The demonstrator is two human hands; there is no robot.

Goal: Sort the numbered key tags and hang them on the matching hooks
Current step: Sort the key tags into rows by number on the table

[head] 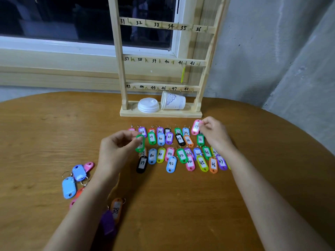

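Several coloured numbered key tags point(171, 153) lie in two rows on the wooden table point(181, 205). My left hand point(116, 149) pinches a green tag point(140, 144) at the rows' left end; its number is hidden. My right hand point(214, 133) pinches a pink tag point(196, 127) at the upper right, its number blurred. Behind the rows stands a wooden hook rack point(163, 60) with bars numbered 31 to 48. A yellow tag point(183, 75) hangs on hook 41.
A loose pile of tags point(76, 178) lies at the left. An orange tag marked 38 point(117, 209) and a purple tag point(107, 223) lie under my left forearm. White lids point(148, 105) and a tipped paper cup point(173, 101) sit on the rack's base. A window is behind.
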